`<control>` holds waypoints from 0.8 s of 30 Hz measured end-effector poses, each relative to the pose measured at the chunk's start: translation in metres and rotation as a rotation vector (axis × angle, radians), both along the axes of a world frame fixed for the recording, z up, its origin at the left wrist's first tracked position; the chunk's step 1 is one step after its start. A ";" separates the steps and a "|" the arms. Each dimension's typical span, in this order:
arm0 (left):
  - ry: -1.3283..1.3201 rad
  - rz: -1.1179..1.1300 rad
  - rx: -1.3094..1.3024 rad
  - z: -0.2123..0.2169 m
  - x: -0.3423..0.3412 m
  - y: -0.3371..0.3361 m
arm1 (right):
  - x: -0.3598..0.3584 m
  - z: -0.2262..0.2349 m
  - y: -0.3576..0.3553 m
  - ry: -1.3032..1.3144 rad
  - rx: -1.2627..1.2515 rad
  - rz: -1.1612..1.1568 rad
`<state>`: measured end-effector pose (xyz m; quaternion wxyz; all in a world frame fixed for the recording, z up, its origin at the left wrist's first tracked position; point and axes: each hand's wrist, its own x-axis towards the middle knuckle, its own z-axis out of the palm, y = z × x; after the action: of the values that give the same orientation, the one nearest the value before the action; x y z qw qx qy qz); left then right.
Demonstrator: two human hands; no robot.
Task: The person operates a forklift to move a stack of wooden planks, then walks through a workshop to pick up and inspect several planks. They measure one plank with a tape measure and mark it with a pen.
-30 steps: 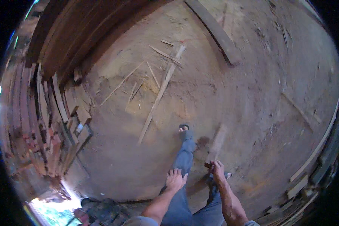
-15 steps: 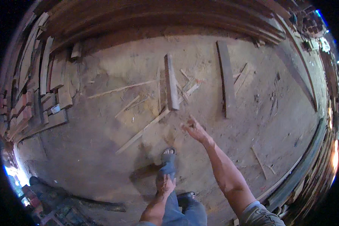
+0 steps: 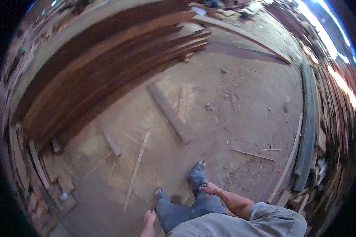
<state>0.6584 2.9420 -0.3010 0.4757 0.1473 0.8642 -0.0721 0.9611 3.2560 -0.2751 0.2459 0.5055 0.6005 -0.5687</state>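
Walking toward plank [image 3: 170, 112], right hand [image 3: 210, 189] and left hand [image 3: 149, 220] loose, empty; next, stooping to grasp it.

You stand on a dusty dirt floor [image 3: 241, 102], both feet in sandals. Your right hand [image 3: 211, 189] hangs empty beside your right knee, fingers loose; your left hand [image 3: 149, 218] hangs low at the bottom edge, also empty. A thick plank [image 3: 169, 112] lies mid-floor ahead, a thin strip [image 3: 136, 170] nearer your feet, and stacked dark boards [image 3: 99, 75] line the floor's far left edge
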 end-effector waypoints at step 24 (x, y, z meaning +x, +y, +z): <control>-0.294 -0.296 0.063 -0.042 0.143 0.661 | 0.376 -0.078 0.225 -0.202 0.271 -1.029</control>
<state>0.8012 3.6033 -0.3429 0.5759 0.2964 0.7563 -0.0919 1.3375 3.4808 -0.3529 -0.0753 0.8137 0.3165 -0.4817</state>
